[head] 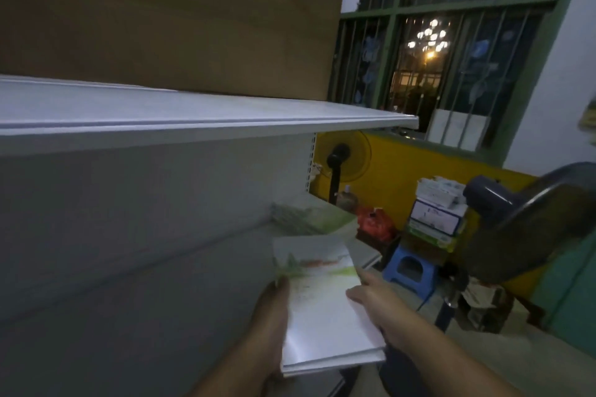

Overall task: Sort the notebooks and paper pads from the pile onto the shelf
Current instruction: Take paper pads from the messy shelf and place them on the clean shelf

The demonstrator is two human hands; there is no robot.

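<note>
One white sheet-metal shelf unit (154,203) fills the left half of the view. Its panels are flat, smooth and matt, and a perforated upright (311,161) runs down its right end. A large brown cardboard box (161,19) with a plain, dull face stands on the upper shelf board (193,116). Near the right end of the lower shelf board (193,316) lies a flat pile of notebooks (309,219) with green-printed covers; finer detail is blurred.

On the near side of that pile, both hands hold a thin stack of notebooks (322,309) over the lower board. The stack is rectangular, with glossy white covers and a green and orange print at the far end. Contact with the board cannot be determined. The left hand (274,309) grips the left long edge, thumb laid along the top, fingers hidden beneath. The right hand (377,303) grips the right long edge, thumb on the cover, index finger stretched forward.

Beyond the shelf end stands a round yellow fan (343,155) with a black motor housing. Further right are a crumpled red plastic bag (375,224), a moulded blue plastic stool (409,271), stacked cartons (435,213) and a grey fan (532,219) with a domed guard.
</note>
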